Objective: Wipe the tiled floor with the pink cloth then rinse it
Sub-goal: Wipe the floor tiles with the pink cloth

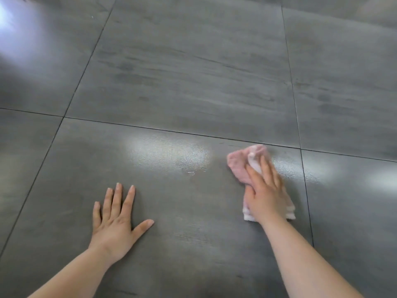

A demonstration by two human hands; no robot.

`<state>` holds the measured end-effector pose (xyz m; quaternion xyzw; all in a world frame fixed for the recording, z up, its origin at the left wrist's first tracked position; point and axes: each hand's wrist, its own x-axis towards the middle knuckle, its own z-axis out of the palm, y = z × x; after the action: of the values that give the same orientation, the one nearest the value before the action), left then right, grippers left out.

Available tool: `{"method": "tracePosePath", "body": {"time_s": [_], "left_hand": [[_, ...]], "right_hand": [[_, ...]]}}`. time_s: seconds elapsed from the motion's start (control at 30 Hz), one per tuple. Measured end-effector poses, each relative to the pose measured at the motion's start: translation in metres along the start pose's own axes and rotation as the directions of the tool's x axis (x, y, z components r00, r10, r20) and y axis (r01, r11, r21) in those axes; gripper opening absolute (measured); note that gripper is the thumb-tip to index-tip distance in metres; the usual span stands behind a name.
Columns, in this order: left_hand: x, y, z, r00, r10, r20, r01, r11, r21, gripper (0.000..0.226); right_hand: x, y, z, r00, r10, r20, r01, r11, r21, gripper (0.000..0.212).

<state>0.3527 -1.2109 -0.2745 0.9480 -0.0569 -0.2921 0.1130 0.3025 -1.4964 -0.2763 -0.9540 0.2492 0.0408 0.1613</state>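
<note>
Grey tiled floor, pink cloth on it, small wet patch

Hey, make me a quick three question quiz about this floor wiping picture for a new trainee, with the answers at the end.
1. True or false: the left hand holds the pink cloth.
2. The right hand presses on: A the cloth, B bare tile, C nothing.
3. Missing word: the water droplets on the tiled floor lie to the cloth's ___.
Key: 1 false, it lies flat on bare tile; 2 A; 3 left.
</note>
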Motion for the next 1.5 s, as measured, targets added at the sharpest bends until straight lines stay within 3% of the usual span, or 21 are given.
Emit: {"method": "tracePosePath", "body": {"time_s": [0.1,0.17,0.23,0.3,0.37,0.43,0.57,0.63,0.7,0.8,0.93,0.97,1.03,1.07,1.1,1.17,1.23,1.3,1.37,1.43,1.5], "left_hand": [[-0.001,-0.004,0.001,0.999,0.034,0.006,-0.033,0.999,-0.01,0.117],[0.0,-0.006,0.002,0.998,0.056,0.006,-0.056,0.998,0.013,0.118],[-0.001,-0.007,0.003,0.998,0.062,0.006,-0.062,0.998,0.023,0.116],[-0.001,-0.008,0.003,0.997,0.076,0.015,-0.076,0.997,0.015,0.116],[0.0,-0.009,0.002,0.995,0.098,0.007,-0.098,0.995,0.008,0.116],[0.0,-0.01,0.001,0.993,0.116,-0.006,-0.116,0.993,0.01,0.109],[-0.004,-0.026,0.0,0.97,0.215,-0.11,-0.217,0.976,-0.004,0.116],[-0.007,-0.05,-0.005,0.975,0.212,-0.07,-0.2,0.968,0.148,0.12],[-0.005,-0.072,-0.007,0.98,0.193,-0.038,-0.177,0.951,0.253,0.104],[0.001,-0.092,-0.003,0.969,0.248,0.001,-0.234,0.909,0.344,0.095],[0.004,-0.093,-0.002,0.954,0.298,-0.032,-0.268,0.896,0.353,0.098],[0.004,-0.094,-0.001,0.949,0.31,-0.048,-0.274,0.893,0.357,0.098],[0.005,-0.096,0.001,0.944,0.325,-0.062,-0.281,0.885,0.372,0.099],[0.005,-0.097,-0.001,0.945,0.321,-0.067,-0.274,0.884,0.378,0.098],[0.005,-0.098,-0.002,0.946,0.317,-0.07,-0.269,0.886,0.377,0.095],[0.004,-0.108,-0.008,0.939,0.332,-0.09,-0.276,0.884,0.378,0.089],[0.002,-0.123,-0.017,0.931,0.337,-0.139,-0.262,0.883,0.39,0.086],[0.003,-0.138,-0.023,0.936,0.32,-0.147,-0.237,0.881,0.409,0.088],[0.007,-0.145,-0.024,0.945,0.302,-0.124,-0.222,0.872,0.436,0.09],[0.01,-0.149,-0.022,0.942,0.308,-0.135,-0.218,0.864,0.453,0.09],[0.011,-0.151,-0.019,0.938,0.32,-0.135,-0.226,0.858,0.461,0.088]], "right_hand": [[-0.027,0.043,-0.026,0.895,0.445,-0.036,-0.442,0.894,0.07,0.055],[-0.029,0.042,-0.029,0.8,0.594,-0.08,-0.582,0.802,0.13,0.053],[-0.018,0.013,-0.017,0.76,0.645,-0.076,-0.635,0.763,0.124,0.052],[-0.008,-0.034,0.005,0.847,0.53,-0.035,-0.524,0.844,0.113,0.053],[-0.01,-0.083,0.032,0.986,0.164,-0.039,-0.162,0.985,0.053,0.051],[-0.021,-0.118,0.054,0.979,-0.203,-0.027,0.201,0.978,-0.059,0.052],[-0.03,-0.093,0.044,0.934,-0.334,0.131,0.351,0.926,-0.142,0.054],[-0.04,-0.044,0.034,0.971,-0.234,0.053,0.239,0.959,-0.155,0.055],[-0.055,0.004,0.012,0.997,0.047,-0.056,-0.053,0.992,-0.112,0.058],[-0.078,0.039,-0.015,0.896,0.425,-0.128,-0.43,0.903,-0.008,0.072],[-0.059,0.002,-0.011,0.732,0.679,-0.055,-0.673,0.733,0.099,0.059],[-0.051,-0.019,-0.004,0.735,0.678,-0.015,-0.675,0.734,0.082,0.057],[-0.048,-0.067,0.02,0.886,0.463,0.016,-0.463,0.885,0.045,0.055],[-0.055,-0.087,0.038,0.976,0.215,-0.033,-0.215,0.977,-0.003,0.055],[-0.067,-0.104,0.056,0.997,-0.045,-0.067,0.04,0.996,-0.074,0.058],[-0.089,-0.116,0.074,0.909,-0.414,0.047,0.416,0.897,-0.152,0.071],[-0.088,-0.095,0.073,0.858,-0.507,0.082,0.514,0.85,-0.117,0.071],[-0.076,-0.067,0.058,0.917,-0.396,-0.04,0.388,0.912,-0.132,0.062],[-0.053,-0.044,0.031,0.99,0.003,-0.142,-0.011,0.998,-0.054,0.065],[-0.021,-0.033,0.006,0.926,0.367,-0.087,-0.367,0.93,0.02,0.073],[0.002,-0.043,-0.003,0.866,0.5,-0.023,-0.5,0.866,0.016,0.071]]}}
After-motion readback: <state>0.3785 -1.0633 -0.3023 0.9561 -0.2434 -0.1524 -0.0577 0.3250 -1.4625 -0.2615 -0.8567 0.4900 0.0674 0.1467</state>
